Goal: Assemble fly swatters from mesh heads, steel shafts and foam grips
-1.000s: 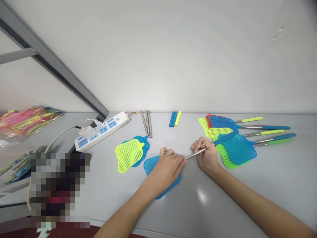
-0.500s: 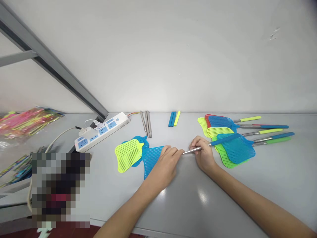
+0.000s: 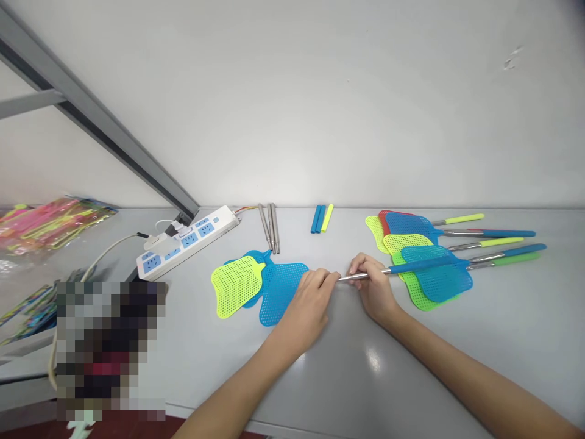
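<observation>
My left hand [image 3: 309, 311] is closed around the neck end of a blue fly swatter head [image 3: 280, 294], its fingertips at the thin tip of a metal rod [image 3: 359, 277]. The join itself is hidden by the fingers. My right hand [image 3: 377, 291] grips that rod, whose blue handle sleeve [image 3: 414, 266] points right over the finished-looking swatters. Beside the held head lie a yellow-green swatter head [image 3: 237, 285] and, partly under it, another blue head [image 3: 269, 260]. A pile of swatters with handles, topped by a blue swatter [image 3: 443, 283], lies right of my right hand.
Several metal rods [image 3: 273, 228] and blue and yellow sleeves [image 3: 321, 218] lie near the wall. A white power strip [image 3: 187, 241] with plugged-in cables stands at left. Bagged colourful items [image 3: 55, 222] lie farther left, beside a metal frame post [image 3: 114, 134].
The blue head in my left hand has turned to lie flatter, with more of its mesh showing. The rod and its blue sleeve have tilted slightly toward level.
</observation>
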A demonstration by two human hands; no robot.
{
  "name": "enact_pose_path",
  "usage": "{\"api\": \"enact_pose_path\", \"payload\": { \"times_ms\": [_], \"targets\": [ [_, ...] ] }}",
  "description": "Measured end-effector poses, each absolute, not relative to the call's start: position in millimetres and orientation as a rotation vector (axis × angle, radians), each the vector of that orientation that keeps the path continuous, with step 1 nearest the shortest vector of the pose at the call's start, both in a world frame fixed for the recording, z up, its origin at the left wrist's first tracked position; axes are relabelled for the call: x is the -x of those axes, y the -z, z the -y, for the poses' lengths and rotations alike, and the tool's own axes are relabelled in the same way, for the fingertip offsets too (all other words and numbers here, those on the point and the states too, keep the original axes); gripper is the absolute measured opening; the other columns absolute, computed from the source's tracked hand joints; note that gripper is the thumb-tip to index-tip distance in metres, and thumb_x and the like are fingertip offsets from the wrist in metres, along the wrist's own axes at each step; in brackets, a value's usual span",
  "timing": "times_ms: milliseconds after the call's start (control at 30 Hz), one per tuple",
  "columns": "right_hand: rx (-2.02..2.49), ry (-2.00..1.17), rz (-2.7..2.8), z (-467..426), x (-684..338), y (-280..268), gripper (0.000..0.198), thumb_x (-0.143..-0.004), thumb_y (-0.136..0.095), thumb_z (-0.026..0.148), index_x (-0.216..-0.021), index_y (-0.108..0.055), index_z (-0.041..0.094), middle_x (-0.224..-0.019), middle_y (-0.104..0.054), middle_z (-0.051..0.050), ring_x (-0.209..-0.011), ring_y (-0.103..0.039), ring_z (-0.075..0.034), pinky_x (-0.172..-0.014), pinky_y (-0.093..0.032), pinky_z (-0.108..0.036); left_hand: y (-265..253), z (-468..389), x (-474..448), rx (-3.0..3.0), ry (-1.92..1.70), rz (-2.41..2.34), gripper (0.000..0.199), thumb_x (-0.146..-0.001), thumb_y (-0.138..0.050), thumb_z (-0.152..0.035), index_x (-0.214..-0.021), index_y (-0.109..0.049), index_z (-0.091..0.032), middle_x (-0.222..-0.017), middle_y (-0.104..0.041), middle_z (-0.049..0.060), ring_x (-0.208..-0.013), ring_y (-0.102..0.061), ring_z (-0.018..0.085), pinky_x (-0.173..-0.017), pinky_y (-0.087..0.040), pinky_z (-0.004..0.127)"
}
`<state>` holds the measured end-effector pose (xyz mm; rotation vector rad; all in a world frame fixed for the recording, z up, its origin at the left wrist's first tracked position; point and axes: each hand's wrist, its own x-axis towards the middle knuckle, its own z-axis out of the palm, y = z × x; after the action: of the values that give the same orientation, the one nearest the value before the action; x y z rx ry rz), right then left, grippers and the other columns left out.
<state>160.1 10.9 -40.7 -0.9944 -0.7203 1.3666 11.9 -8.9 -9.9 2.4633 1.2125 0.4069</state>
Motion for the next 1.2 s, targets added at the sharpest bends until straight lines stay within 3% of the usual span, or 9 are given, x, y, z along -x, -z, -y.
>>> {"api": "enact_pose_path", "payload": {
  "times_ms": [333, 633, 767, 867, 967, 1200],
  "targets": [
    [0.995, -1.429, 0.753, -6.7, -156.9, 41.5, 0.020, -0.063, -0.041, 0.014, -0.050, -0.055, 0.017, -0.042, -0.046, 0.001, -0.040, -0.040, -0.009, -0.038, -0.024, -0.021, 3.5, 10.5, -12.1, -2.475, -0.336, -1.165, 0.048, -0.077, -0.029, 0.002, -0.117, -0.040, -0.021, -0.094, -0.050, 0.003, -0.085, -0.044, 0.016, -0.077, -0.036, 0.031],
    [0.943, -1.438, 0.772, -5.2, -158.2, 42.2, 0.020, -0.061, -0.038, 0.012, -0.046, -0.050, 0.017, -0.042, -0.044, 0.002, -0.038, -0.039, -0.009, -0.036, -0.021, -0.021, 2.4, 12.4, -13.0, -2.436, -0.277, -1.167, 0.044, -0.078, -0.029, 0.000, -0.113, -0.044, -0.022, -0.093, -0.055, 0.001, -0.080, -0.047, 0.014, -0.073, -0.035, 0.029],
    [0.938, -1.436, 0.794, -5.2, -158.5, 43.0, 0.020, -0.062, -0.038, 0.012, -0.047, -0.051, 0.017, -0.042, -0.045, 0.002, -0.038, -0.039, -0.009, -0.036, -0.021, -0.021, 0.1, 12.8, -14.2, -2.424, -0.294, -1.181, 0.037, -0.080, -0.029, -0.003, -0.107, -0.047, -0.020, -0.092, -0.056, 0.001, -0.079, -0.048, 0.014, -0.074, -0.034, 0.029],
    [0.949, -1.436, 0.819, -4.2, -158.6, 44.1, 0.020, -0.063, -0.039, 0.012, -0.049, -0.052, 0.017, -0.043, -0.046, 0.002, -0.038, -0.038, -0.008, -0.037, -0.023, -0.022, -4.0, 13.0, -16.9, -2.386, -0.313, -1.214, 0.026, -0.088, -0.026, -0.015, -0.095, -0.050, -0.019, -0.086, -0.056, 0.001, -0.076, -0.049, 0.014, -0.073, -0.034, 0.029],
    [0.964, -1.447, 0.855, -2.2, -158.1, 44.7, 0.020, -0.064, -0.040, 0.012, -0.051, -0.053, 0.017, -0.043, -0.046, 0.002, -0.039, -0.038, -0.008, -0.038, -0.025, -0.022, -7.0, 13.0, -19.4, -2.361, -0.318, -1.259, 0.031, -0.091, -0.022, -0.027, -0.081, -0.050, -0.018, -0.076, -0.056, -0.001, -0.069, -0.049, 0.013, -0.069, -0.033, 0.028],
    [0.984, -1.470, 0.920, 0.2, -157.0, 44.3, 0.021, -0.065, -0.039, 0.011, -0.051, -0.054, 0.017, -0.043, -0.047, 0.003, -0.039, -0.040, -0.008, -0.038, -0.025, -0.020, -6.6, 11.3, -19.7, -2.342, -0.277, -1.340, 0.037, -0.090, -0.024, -0.035, -0.067, -0.047, -0.017, -0.061, -0.053, -0.002, -0.053, -0.043, 0.010, -0.062, -0.031, 0.027]
  ]
}}
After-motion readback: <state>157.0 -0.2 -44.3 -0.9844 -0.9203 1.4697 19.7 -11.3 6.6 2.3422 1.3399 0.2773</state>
